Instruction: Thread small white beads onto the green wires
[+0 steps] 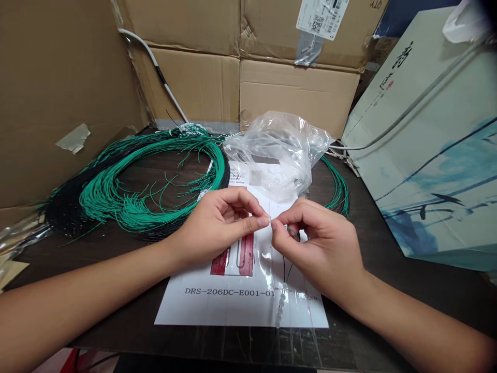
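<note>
Over the middle of a printed white sheet [233, 311], my two hands meet almost fingertip to fingertip. My left hand [215, 220] is closed in a pinch on a tiny pale piece, too small to name. Facing it, my right hand [322, 238] pinches a thin green wire [294, 231], which loops out beside the fingers. The wire's tip is hidden by the fingertips. Below the right hand, a green and a dark strand run down to a row of small translucent beads [281, 305] lying over the sheet.
A large coil of green and black wires [104, 191] lies at the left. Behind the hands sits a crumpled clear plastic bag [279, 150], with a smaller green wire bundle [337, 189] to its right. Cardboard [186, 77] walls the back; a pale printed box [427, 134] stands right.
</note>
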A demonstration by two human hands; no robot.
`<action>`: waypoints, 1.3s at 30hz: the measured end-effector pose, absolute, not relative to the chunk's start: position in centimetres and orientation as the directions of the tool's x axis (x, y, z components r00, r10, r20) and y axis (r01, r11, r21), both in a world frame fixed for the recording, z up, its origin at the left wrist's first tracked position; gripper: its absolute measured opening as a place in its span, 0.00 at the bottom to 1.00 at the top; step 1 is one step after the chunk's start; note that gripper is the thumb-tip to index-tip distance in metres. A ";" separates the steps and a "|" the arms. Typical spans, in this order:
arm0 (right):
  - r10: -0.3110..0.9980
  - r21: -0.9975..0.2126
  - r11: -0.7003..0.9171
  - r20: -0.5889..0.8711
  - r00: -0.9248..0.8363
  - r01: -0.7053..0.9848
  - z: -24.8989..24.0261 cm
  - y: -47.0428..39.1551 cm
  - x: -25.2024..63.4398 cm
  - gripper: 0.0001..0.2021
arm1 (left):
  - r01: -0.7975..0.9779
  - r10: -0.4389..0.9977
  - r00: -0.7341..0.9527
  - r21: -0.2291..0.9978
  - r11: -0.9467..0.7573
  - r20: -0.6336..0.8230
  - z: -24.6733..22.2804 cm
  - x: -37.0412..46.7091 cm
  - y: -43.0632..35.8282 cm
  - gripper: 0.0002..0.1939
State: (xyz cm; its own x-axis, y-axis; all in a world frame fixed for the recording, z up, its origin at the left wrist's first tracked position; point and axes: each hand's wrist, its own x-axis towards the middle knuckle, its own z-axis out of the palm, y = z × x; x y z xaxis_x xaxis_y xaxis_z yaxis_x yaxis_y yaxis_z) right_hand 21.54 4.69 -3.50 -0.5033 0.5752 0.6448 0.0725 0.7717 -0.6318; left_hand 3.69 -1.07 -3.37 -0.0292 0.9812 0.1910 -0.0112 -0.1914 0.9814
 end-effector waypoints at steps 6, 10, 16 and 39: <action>0.674 -0.879 0.475 0.393 -0.626 -0.041 -3.6 5.6 21.7 0.06 | -0.063 0.977 -0.075 0.977 -0.203 0.198 -3.5 3.1 -0.7 0.10; 0.706 -0.969 0.246 0.205 -0.678 -0.036 -3.4 6.0 21.6 0.09 | -0.089 0.979 -0.077 0.977 -0.194 0.187 -3.4 3.1 -0.6 0.12; 0.731 -0.999 0.040 0.048 -0.681 -0.027 -3.5 5.9 21.4 0.11 | -0.047 0.980 -0.050 0.980 -0.193 0.191 -3.4 3.1 -0.7 0.12; 0.706 -0.996 -0.070 -0.017 -0.708 -0.046 -4.5 6.0 20.8 0.11 | 0.509 0.928 -0.108 0.822 -0.256 0.356 -3.3 3.1 -1.3 0.10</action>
